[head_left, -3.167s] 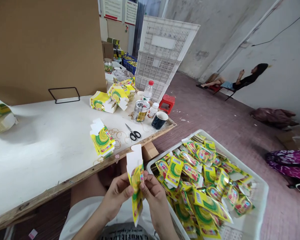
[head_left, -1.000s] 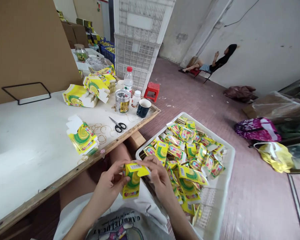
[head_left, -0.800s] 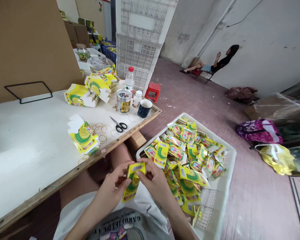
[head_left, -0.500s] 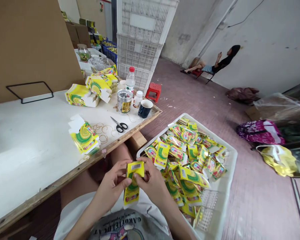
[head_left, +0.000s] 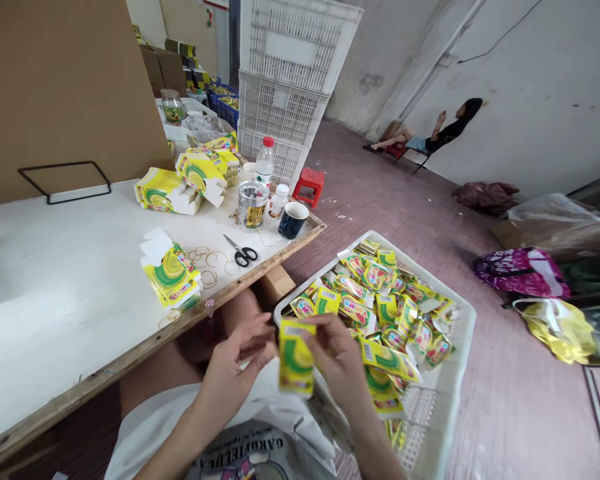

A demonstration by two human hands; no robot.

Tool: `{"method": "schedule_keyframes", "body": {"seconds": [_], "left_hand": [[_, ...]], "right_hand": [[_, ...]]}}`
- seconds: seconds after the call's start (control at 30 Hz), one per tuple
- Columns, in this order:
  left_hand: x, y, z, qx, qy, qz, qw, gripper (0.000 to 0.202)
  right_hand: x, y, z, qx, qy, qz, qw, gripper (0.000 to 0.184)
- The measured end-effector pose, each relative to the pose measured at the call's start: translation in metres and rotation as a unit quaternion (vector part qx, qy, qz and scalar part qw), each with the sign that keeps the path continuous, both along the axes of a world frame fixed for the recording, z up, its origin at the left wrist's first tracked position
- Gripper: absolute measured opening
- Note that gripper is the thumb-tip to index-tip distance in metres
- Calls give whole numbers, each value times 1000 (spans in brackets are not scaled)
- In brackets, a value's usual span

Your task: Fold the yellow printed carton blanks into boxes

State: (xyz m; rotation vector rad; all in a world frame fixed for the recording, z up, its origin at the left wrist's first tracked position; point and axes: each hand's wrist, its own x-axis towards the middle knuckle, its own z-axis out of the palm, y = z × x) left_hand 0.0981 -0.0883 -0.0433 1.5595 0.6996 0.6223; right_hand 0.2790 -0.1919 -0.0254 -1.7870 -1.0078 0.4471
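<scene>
My right hand (head_left: 337,357) pinches a small yellow-and-green carton (head_left: 297,359) by its upper right side. The carton is slightly blurred and hangs upright above my lap. Just left of it, my left hand (head_left: 243,350) is apart from the carton, fingers loosely spread with nothing in them. To the right, a white plastic crate (head_left: 463,353) holds many similar cartons (head_left: 375,273), lying every which way. On the white table (head_left: 80,280) to the left lies a stack of flattened cartons (head_left: 170,273), beside loose rubber bands (head_left: 207,260).
Black-handled scissors (head_left: 245,255), a dark mug (head_left: 293,220), a jar (head_left: 253,205) and a red-capped bottle (head_left: 265,160) stand near the table's corner. Behind rise stacked white crates (head_left: 285,100) and a red stool (head_left: 309,187). A person (head_left: 450,130) sits by the far wall.
My left hand has let go of the carton. My right hand has carried it a little to the right, toward the crate.
</scene>
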Motion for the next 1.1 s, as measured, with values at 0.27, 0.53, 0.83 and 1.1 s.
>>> {"method": "schedule_keyframes", "body": {"seconds": [0.27,0.53,0.83,1.1], "left_hand": [[-59,89,-12,359,266,270,853,59],[-65,50,2,462,105,213,854,34],[-24,-7,-2,216,-76,51,972,41],[-18,7,11,-296,-142,-11,944,58]], "right_hand": [[47,-21,15,-29,-286,-180,941,29],[-42,32,1,2,234,30,972,39],[-41,29,-13,44,341,6,939,33],[-57,26,-16,39,363,66,928,40]]}}
